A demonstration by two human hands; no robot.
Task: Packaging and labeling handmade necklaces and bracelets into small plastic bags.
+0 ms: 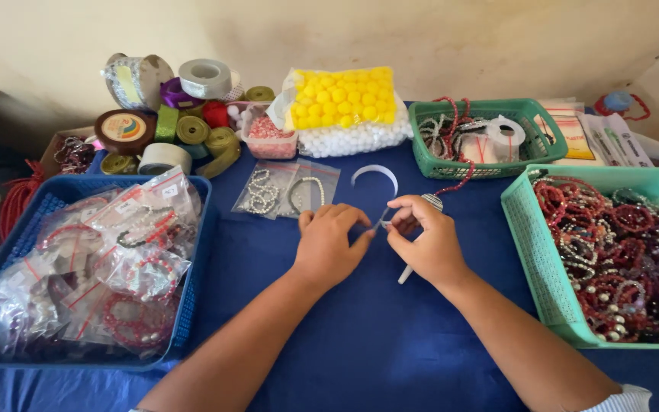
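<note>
Both hands met over the middle of the blue tablecloth (375, 336), fingertips almost touching. The left hand (329, 248) lay palm down, its fingers curled together and pinched on something small at its tips; what exactly that was could not be told. The right hand (425, 244) was likewise closed, its thumb and fingers clamped on a thin white strip (376, 175).

From the pinch between the two hands, the strip rose away from the person and curved into an arch, its open side facing back toward the hands, its long axis running roughly left to right across the cloth. A white stick (404, 275) poked out from under the right palm, pointing down and toward the person.

Just beyond the hands lay two clear bags of pearl bracelets (287, 191). To the left sat a blue tray (192, 305) heaped with bagged bracelets, and to the right a teal basket (532, 252) full of red and dark bead bracelets. Farther back stood a green basket (429, 145) with beads and tape, a bag of yellow balls (341, 95), and a cluster of ribbon rolls (184, 114) against the wall.
</note>
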